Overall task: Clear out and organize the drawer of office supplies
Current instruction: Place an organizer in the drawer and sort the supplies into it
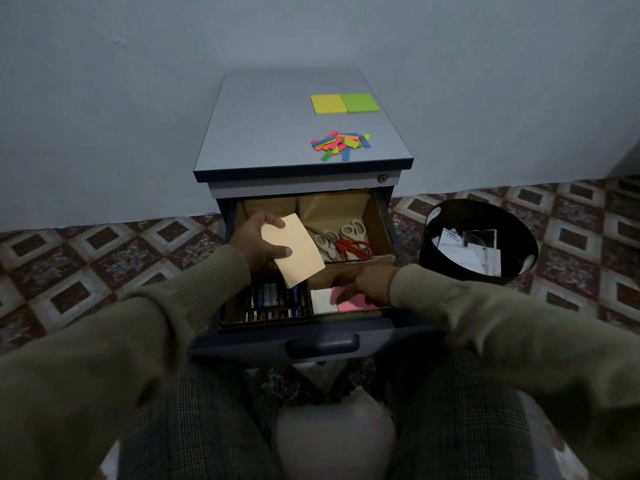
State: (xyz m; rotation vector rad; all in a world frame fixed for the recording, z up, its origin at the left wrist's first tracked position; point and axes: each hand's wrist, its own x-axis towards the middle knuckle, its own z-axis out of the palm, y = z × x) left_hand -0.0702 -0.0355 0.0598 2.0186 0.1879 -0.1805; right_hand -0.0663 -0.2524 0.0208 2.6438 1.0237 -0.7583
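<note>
Over the open drawer (346, 339) of a small grey pedestal cabinet (277, 126), the left hand (258, 242) grips a tan pad of paper (294, 249), thumb on its near face and fingers curled round its far edge; the pad is tilted and held clear above the drawer's left side. Right hand (372, 284) reaches down into the front right compartment, fingers extended and resting on a pink pad (353, 301); whether they pinch it I cannot tell. White paper (322, 299) lies just beside the pink pad, to its left, same compartment. Front left compartment holds a row of pens and markers (273, 301), partly under the tan pad. Rear right compartment holds several scissors (346, 242), cream-handled and one red-handled pair, overlapping. Cardboard dividers (375, 220) separate the compartments. On the cabinet top: a yellow sticky-note pad (328, 104) and a green sticky-note pad (360, 102) touching side by side toward the back right, and a loose heap of coloured tabs (341, 144) nearer the front edge. Black waste bin (450, 268) stands on the tiled floor (104, 251) right of the cabinet, with crumpled papers (467, 247) inside. Both arms wear olive knit sleeves (138, 327).
</note>
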